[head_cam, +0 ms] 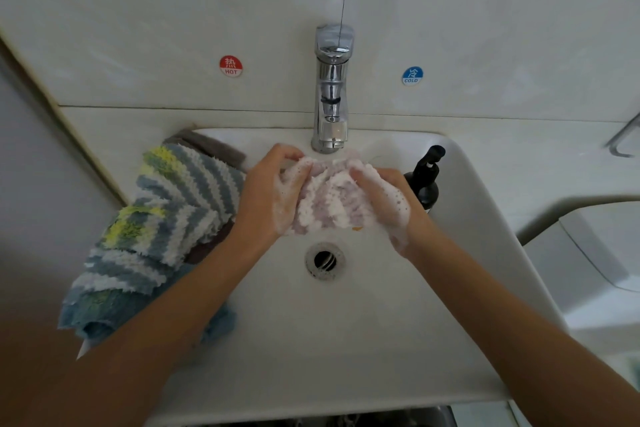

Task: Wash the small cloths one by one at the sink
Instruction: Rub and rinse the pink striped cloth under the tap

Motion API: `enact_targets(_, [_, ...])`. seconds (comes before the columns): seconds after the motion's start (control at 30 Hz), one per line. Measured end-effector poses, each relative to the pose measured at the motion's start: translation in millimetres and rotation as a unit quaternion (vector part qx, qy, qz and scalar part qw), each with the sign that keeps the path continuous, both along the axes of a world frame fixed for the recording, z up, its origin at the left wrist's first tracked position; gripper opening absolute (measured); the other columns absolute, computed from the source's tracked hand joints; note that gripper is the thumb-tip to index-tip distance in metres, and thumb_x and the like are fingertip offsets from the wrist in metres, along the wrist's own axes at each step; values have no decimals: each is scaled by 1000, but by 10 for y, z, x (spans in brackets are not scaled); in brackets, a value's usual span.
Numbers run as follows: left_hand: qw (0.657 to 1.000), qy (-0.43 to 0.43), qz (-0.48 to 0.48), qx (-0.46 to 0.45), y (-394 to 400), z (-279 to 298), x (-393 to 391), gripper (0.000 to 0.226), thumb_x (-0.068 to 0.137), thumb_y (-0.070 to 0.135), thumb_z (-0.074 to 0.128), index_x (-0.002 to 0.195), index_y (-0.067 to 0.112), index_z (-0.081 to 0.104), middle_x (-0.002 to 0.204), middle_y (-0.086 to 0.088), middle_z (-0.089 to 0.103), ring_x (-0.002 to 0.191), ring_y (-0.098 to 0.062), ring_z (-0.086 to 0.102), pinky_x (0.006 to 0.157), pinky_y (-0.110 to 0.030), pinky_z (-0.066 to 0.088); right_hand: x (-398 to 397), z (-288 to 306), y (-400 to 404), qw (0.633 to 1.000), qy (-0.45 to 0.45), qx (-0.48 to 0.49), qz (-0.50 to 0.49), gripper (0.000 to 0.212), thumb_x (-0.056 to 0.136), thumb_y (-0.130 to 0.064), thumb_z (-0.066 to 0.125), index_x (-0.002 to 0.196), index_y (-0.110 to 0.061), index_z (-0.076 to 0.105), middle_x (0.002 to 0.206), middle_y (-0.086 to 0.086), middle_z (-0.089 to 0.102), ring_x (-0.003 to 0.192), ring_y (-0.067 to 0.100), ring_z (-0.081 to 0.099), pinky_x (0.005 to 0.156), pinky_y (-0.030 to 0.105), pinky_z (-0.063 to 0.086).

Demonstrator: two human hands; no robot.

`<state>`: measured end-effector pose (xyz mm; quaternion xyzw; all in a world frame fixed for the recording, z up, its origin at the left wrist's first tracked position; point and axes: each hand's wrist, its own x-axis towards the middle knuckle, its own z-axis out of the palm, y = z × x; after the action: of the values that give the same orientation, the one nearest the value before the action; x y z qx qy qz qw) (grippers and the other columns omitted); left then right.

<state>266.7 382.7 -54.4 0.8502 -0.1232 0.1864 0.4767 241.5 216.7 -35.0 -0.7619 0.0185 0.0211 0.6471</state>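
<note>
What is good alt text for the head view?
Both hands, left hand and right hand, grip a soapy pale cloth over a white sink below the tap. Striped cloths lie on its left rim.

Basin (346,340) front open; cloth pile (166,211) left, dispenser (427,180) right.

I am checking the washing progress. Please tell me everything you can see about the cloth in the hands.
The cloth is small, fluffy, pale purple with white ridged stripes, wet-looking and soapy. It is bunched up above the sink, just below the tap. The left hand and right hand, both foamy, grip its sides.
</note>
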Motion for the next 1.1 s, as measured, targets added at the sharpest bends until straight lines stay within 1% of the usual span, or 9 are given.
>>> enact_targets(0.13, [992, -26, -75, 102, 54, 23, -56, 43, 91, 57, 35, 123, 30, 47, 82, -1, 68, 71, -15, 66, 62, -36, 56, 5, 41, 0, 993, 71, 88, -42, 33, 100, -34, 52, 87, -11, 71, 77, 7, 71, 69, 21, 68, 56, 26, 49])
enact_targets(0.3, [943, -92, -126, 294, 65, 44, -114, 73, 82, 71, 39, 140, 26, 40, 112, -3, 67, 89, -22, 67, 75, -40, 56, 18, 94, -1, 963, 159, 193, -99, 29, 99, -36, 54, 80, -18, 66, 62, -3, 61, 49, 10, 55, 40, 20, 34])
enact_targets(0.5, [909, -148, -124, 370, 105, 9, -73, 63, 81, 39, 66, 136, 15, 49, 111, -11, 67, 77, -28, 68, 57, -34, 53, 20, 101, -10, 936, 215, 251, -124, 32, 99, -38, 54, 75, -18, 60, 48, -8, 57, 32, 3, 46, 28, 14, 24])
enact_targets(0.67, [945, -113, -137, 275, 134, 46, -91, 54, 81, 40, 48, 132, 23, 55, 101, 0, 69, 75, -16, 63, 59, -24, 48, 26, 46, -12, 958, 146, 212, -127, 21, 100, -32, 54, 86, -18, 62, 61, -6, 64, 47, 7, 59, 45, 20, 39])
enact_targets(0.73, [960, -60, -168, 214, 146, 49, -79, 57, 82, 52, 49, 132, 27, 55, 100, 11, 67, 79, -1, 55, 65, -14, 41, 40, 15, -33, 972, 94, 175, -130, 13, 98, -29, 57, 91, -20, 62, 72, -5, 67, 62, 10, 65, 60, 27, 46])
enact_targets(0.8, [968, -13, -189, 167, 150, 38, -63, 61, 78, 60, 51, 131, 31, 55, 102, 13, 66, 85, -1, 59, 72, -18, 48, 49, 24, -47, 978, 67, 152, -128, 9, 96, -27, 58, 92, -21, 64, 80, -2, 67, 76, 17, 66, 74, 37, 47])
enact_targets(0.9, [976, 40, -201, 77, 119, 63, -73, 49, 80, 51, 63, 124, 31, 60, 96, 21, 67, 85, 5, 63, 72, -14, 50, 51, 45, -50, 981, 57, 145, -112, 10, 96, -24, 60, 97, -16, 66, 89, 5, 68, 86, 24, 65, 80, 42, 46])
enact_targets(1.0, [978, 77, -195, 2, 59, 99, -106, 28, 88, 21, 68, 116, 18, 65, 72, 33, 62, 59, 15, 55, 51, -1, 38, 30, 50, -43, 983, 34, 141, -113, 17, 95, -19, 61, 107, -7, 65, 96, 12, 70, 84, 22, 69, 74, 36, 56])
enact_targets(1.1, [973, 99, -198, -65, 7, 169, -186, 9, 87, 26, 63, 96, 25, 65, 55, 21, 58, 42, 2, 50, 39, -12, 39, 17, 45, -26, 984, -10, 134, -118, 28, 96, -17, 59, 110, 8, 62, 93, 20, 66, 61, 13, 66, 46, 19, 47])
